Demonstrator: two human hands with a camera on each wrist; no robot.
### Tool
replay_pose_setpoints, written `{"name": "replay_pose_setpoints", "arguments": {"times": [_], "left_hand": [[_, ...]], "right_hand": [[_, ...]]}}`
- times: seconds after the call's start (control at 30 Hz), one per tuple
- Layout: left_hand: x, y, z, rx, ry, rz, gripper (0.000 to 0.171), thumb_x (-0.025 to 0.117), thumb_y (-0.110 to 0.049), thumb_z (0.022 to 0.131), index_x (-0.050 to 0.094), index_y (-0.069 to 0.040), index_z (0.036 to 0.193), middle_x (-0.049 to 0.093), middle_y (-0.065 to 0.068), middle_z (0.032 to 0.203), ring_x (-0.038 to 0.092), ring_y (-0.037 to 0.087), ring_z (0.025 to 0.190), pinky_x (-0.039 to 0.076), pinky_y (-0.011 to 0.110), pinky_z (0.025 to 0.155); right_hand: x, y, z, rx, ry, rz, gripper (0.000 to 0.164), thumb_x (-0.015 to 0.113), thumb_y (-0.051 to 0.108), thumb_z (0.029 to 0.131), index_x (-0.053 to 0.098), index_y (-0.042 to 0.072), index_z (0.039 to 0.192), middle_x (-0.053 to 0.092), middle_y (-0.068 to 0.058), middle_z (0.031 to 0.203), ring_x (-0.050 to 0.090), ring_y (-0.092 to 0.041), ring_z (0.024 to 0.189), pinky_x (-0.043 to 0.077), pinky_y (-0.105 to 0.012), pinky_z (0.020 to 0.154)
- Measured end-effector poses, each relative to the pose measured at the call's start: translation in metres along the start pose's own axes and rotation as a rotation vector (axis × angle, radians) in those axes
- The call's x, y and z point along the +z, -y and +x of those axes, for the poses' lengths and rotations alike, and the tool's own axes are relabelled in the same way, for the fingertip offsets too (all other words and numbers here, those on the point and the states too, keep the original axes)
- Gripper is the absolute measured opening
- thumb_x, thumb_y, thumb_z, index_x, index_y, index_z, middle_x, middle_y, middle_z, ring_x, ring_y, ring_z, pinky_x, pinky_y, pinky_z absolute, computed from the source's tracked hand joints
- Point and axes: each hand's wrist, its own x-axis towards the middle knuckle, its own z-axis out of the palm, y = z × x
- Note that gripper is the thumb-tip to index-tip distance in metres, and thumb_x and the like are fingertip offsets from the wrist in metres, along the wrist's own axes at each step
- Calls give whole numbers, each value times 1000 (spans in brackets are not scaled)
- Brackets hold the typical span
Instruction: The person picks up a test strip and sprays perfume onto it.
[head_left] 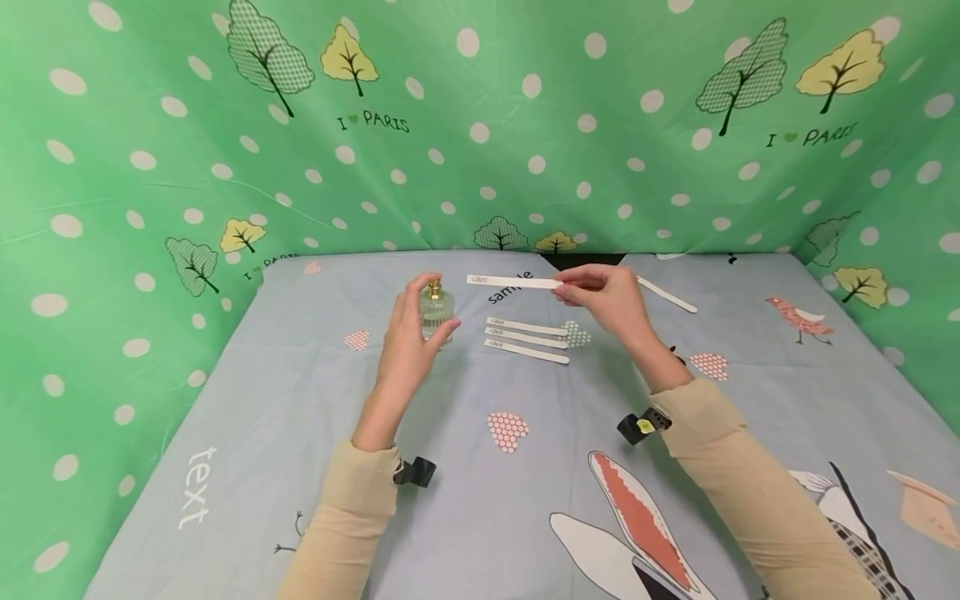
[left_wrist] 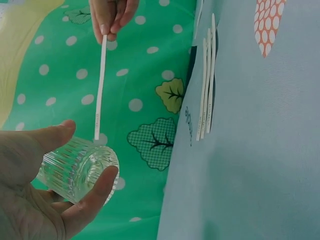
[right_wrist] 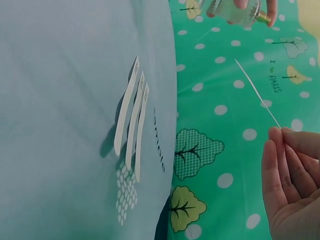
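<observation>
The perfume bottle (left_wrist: 75,167) looks like clear, glossy glass with ribbed sides, and its collar (head_left: 435,291) shines like gold-toned metal. The held scent strip (head_left: 517,282) and three other strips (head_left: 527,337) look like stiff paper, smooth and matt. The desk cover (head_left: 457,508) is smooth, matt printed cloth; the backdrop (head_left: 420,175) is gently wrinkled printed cloth. Both sleeves (head_left: 727,475) are matt cloth.

In the head view, three strips (head_left: 527,337) lie side by side on the table (head_left: 465,517); from them, the bottle (head_left: 437,312) is in the left hand (head_left: 405,329) toward ten o'clock, the raised strip (head_left: 513,282) at twelve, its end in the right hand (head_left: 611,300) at two, another strip (head_left: 669,295) on the table between two and three, the curtain (head_left: 510,154) behind at twelve
</observation>
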Motion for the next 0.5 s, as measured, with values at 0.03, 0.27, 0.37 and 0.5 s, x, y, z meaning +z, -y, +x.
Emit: {"name": "replay_pose_setpoints", "arguments": {"times": [0.03,0.27,0.37,0.5], "left_hand": [[1,0,0,0,0,2,68,72,-23,92,33,-29,147,49,20,138,57,41,118,53,57,94],[3,1,2,-1,8,18,68,74,-23,90,36,-29,146,51,19,136,58,38,114,53,55,93],[4,2,3,2,7,32,68,74,-24,90,37,-29,146,51,18,133,59,37,108,54,53,88],[5,4,6,-4,5,45,67,74,-25,90,37,-30,146,51,18,131,60,37,101,56,51,82]], "right_hand": [[1,0,0,-2,3,1,27,76,13,88,73,-4,109,77,-14,97,71,1,75,61,-25,76],[7,4,0,-7,8,-7,26,75,12,89,73,-3,110,75,-20,102,71,1,75,61,-26,77],[10,5,0,-7,10,-12,25,75,12,90,73,-3,110,75,-21,103,72,-1,76,61,-26,77],[12,6,-1,-13,12,-11,25,75,12,89,73,-3,109,75,-22,103,72,-2,76,61,-25,77]]}}
